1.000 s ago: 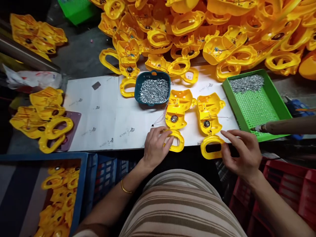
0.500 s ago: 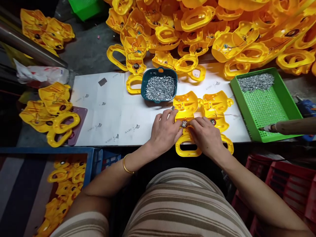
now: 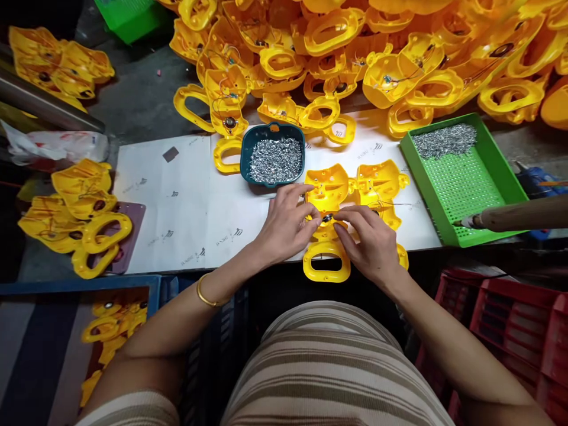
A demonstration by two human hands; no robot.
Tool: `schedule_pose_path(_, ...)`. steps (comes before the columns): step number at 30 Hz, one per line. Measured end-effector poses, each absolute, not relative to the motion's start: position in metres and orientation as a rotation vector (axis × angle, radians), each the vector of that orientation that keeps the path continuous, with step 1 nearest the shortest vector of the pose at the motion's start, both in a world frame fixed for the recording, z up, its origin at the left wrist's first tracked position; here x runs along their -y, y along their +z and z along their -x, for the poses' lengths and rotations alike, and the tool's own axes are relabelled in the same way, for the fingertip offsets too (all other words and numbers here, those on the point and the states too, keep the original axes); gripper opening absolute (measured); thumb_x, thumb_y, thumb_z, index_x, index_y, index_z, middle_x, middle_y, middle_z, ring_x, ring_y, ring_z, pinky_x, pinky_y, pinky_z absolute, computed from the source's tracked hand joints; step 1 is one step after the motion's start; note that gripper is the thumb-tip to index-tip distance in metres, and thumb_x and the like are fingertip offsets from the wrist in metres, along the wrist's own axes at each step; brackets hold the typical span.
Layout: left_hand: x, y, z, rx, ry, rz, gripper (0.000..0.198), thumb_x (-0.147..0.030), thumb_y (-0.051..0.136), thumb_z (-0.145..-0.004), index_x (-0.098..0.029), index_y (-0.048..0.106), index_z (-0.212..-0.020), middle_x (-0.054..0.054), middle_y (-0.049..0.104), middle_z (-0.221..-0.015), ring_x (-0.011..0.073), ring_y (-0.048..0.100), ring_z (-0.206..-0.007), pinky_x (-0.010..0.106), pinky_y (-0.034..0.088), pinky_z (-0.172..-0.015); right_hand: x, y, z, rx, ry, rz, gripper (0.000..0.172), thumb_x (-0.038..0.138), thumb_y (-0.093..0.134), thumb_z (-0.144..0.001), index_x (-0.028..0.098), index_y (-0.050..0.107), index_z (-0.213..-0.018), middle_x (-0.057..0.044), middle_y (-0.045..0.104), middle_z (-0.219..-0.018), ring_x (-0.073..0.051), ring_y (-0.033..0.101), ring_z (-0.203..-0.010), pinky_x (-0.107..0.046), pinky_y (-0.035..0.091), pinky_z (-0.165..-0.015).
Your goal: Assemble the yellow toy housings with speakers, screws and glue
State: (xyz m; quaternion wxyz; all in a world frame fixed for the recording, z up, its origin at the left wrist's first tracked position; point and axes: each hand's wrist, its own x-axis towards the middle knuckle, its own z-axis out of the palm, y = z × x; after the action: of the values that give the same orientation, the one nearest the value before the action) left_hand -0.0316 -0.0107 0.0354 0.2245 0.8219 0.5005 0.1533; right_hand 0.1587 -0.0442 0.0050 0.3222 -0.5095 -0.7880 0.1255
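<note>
In front of me lies a yellow plastic shell half [image 3: 327,184] with a handle loop [image 3: 327,276] at its near end. A small round speaker [image 3: 327,218], dark and metallic, sits tilted over the middle of this shell. My left hand [image 3: 288,223] pinches the speaker's left side with curled fingers. On its right side, the index finger and thumb of my right hand [image 3: 371,239] close at the edge. A second yellow shell half [image 3: 381,180] lies directly to the right, partly hidden by my right hand, with thin wires running from it.
A dark teal bowl [image 3: 245,155] full of small screws stands behind my left hand. To the right is a green basket [image 3: 488,195] with more screws, and a wooden-handled tool [image 3: 523,218] reaches over it. Yellow shells [image 3: 328,35] are heaped behind; others [image 3: 80,213] lie left.
The speaker, flat in the shell before, is now tilted up between my fingers. My right fingers have straightened somewhat. The whole view has shifted slightly, moving the scene left.
</note>
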Motion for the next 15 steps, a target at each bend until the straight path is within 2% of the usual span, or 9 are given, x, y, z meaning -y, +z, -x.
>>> schedule_pose_path(4,0.013,0.034,0.035,-1.348,0.549,-1.985,0.016,-0.026,0.053,-0.092,-0.018,0.065,-0.086,0.010,0.052,-0.136,0.0243,0.039,-0.132,0.045,0.031,-0.112,0.046,0.004,-0.156,1.927,0.473,1.229,0.017,0.023,0.055,-0.093,0.020,0.056,-0.110,-0.011,0.064,-0.114,-0.020,0.063,-0.106,-0.032,0.057,-0.080)
schedule_pose_path(9,0.014,0.029,0.036,-1.299,0.567,-1.840,0.018,-0.028,0.052,-0.092,-0.017,0.064,-0.086,0.012,0.049,-0.138,0.0245,0.039,-0.135,0.048,0.027,-0.115,0.044,0.001,-0.149,1.817,0.606,1.119,0.017,0.015,0.055,-0.092,0.020,0.057,-0.108,-0.006,0.066,-0.099,-0.015,0.064,-0.090,-0.028,0.059,-0.077)
schedule_pose_path(15,0.017,0.027,0.037,-1.332,0.601,-1.904,0.015,-0.028,0.053,-0.092,-0.019,0.064,-0.087,0.010,0.050,-0.138,0.0250,0.038,-0.135,0.050,0.030,-0.114,0.045,0.001,-0.150,1.826,0.606,1.150,0.017,0.016,0.058,-0.091,0.020,0.061,-0.108,-0.006,0.066,-0.102,-0.016,0.064,-0.096,-0.027,0.059,-0.078)
